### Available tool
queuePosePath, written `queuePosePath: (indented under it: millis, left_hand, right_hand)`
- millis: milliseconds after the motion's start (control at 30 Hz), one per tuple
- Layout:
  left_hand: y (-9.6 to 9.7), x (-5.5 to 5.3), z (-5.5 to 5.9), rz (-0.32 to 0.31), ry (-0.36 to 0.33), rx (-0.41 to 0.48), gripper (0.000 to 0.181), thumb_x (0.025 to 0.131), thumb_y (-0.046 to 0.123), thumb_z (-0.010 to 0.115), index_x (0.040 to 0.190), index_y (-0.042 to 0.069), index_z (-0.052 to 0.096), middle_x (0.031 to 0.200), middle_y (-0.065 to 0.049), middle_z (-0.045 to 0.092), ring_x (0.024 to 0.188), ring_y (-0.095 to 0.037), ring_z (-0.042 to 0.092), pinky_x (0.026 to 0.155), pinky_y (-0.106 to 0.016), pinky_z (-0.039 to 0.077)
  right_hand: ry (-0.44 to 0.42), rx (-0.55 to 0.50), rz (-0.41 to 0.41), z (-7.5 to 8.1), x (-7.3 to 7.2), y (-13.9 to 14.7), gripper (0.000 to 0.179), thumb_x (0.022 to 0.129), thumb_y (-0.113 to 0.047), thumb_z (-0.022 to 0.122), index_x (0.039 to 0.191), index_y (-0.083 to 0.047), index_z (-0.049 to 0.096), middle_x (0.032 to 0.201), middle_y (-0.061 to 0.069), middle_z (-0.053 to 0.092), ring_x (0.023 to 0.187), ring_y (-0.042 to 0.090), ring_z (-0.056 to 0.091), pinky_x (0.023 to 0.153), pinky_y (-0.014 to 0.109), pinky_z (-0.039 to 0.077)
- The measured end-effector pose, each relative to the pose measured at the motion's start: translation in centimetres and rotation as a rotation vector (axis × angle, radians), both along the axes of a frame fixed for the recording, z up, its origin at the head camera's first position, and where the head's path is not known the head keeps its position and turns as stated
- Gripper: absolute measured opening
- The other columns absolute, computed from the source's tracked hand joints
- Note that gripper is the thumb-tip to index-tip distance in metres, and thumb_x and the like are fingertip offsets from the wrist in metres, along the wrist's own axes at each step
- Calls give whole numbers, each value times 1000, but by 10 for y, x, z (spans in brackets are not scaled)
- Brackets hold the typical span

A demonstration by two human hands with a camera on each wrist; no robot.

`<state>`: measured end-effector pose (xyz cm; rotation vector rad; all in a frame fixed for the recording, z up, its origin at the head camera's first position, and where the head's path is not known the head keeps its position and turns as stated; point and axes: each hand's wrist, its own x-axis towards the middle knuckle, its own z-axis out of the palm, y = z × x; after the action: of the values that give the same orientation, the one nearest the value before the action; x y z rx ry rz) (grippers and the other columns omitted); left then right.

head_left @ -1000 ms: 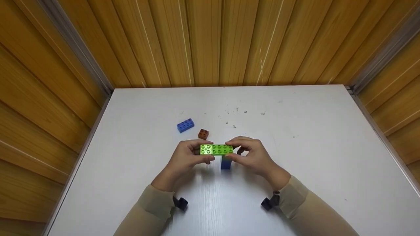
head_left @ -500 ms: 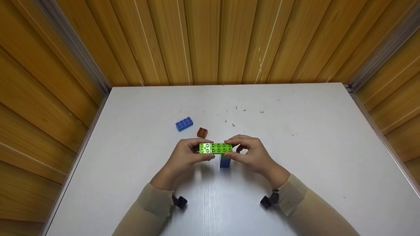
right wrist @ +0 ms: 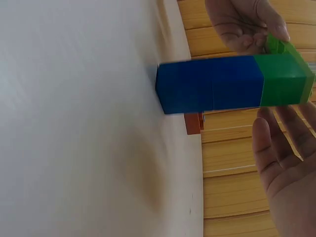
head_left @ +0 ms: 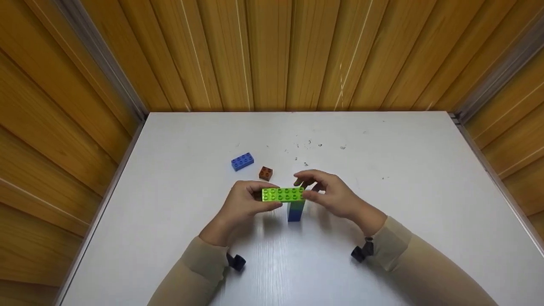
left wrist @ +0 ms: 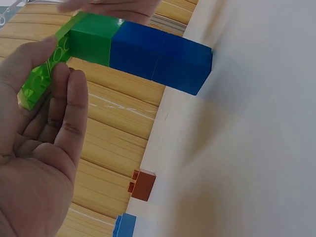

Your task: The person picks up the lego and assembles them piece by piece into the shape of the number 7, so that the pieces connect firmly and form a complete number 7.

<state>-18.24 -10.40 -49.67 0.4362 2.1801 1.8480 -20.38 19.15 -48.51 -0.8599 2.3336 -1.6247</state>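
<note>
A lime-green studded building plate (head_left: 283, 194) lies flat across the top of an upright tower, jutting out to the left. In the left wrist view the tower shows a green brick (left wrist: 94, 40) above two blue bricks (left wrist: 159, 57), its foot on the white table. My left hand (head_left: 238, 203) pinches the plate's overhanging left end between thumb and fingers. At the other end my right hand (head_left: 333, 197) has its fingers spread and loose, the thumb by the plate's right edge. From the right wrist view, the right palm (right wrist: 296, 182) faces the tower without gripping it.
Behind the hands, a small brown-orange brick (head_left: 265, 173) and a blue brick (head_left: 242, 162) lie loose on the white table (head_left: 191, 153). Wood-patterned panels (head_left: 272, 55) stand along the back and sides. Dark scuff marks dot the table's far part.
My right hand has let go of the plate's right end, its fingers lifting away and opening. The left hand keeps its pinch. The view has shifted slightly.
</note>
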Motion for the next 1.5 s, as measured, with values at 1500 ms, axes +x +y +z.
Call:
queuePosePath:
  millis: [1500]
  left_hand:
    - [-4, -2, -3, -82, 34, -6, 34, 89, 10, 96, 122, 10, 88, 114, -12, 86, 89, -13, 73, 79, -21, 63]
  right_hand:
    - [-112, 422, 15, -1, -171, -95, 52, 105, -29, 82, 152, -10, 71, 144, 12, 77, 128, 29, 71, 109, 45, 60]
